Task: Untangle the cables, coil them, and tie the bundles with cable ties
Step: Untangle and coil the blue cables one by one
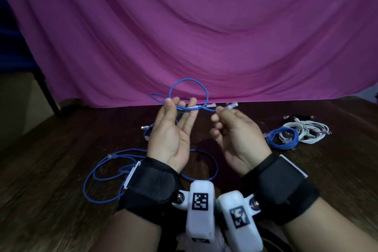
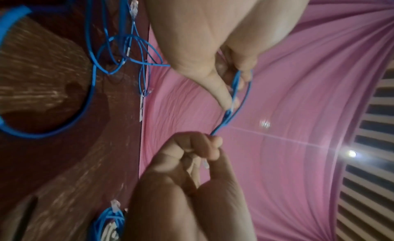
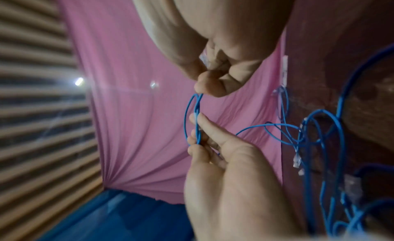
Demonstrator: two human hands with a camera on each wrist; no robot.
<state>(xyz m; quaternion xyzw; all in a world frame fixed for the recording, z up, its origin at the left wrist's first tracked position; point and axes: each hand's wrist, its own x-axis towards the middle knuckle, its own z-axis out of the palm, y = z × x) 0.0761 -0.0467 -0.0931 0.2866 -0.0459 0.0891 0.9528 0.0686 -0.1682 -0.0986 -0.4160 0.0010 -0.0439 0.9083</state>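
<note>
Pink cloth (image 1: pixel 204 26) hangs behind a dark wooden table (image 1: pixel 306 170) where coiled cables (image 1: pixel 296 133) lie right, loose cables (image 1: pixel 106 170) remain left, and both hands, left hand (image 1: pixel 171 137) and right hand (image 1: pixel 237 137), pinch a small blue cable (image 1: pixel 188 92) loop aloft, apparently untied.

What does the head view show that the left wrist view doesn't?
Head only: the white cable bundle at the table's right, beside the coiled blue bundle, and both black wrist straps with white camera housings.
Left wrist only: a slatted wall with a bright light beyond the cloth.
Both: the left hand and the right hand gripping the blue cable loop, loose blue cables on the wooden table, the pink cloth.
</note>
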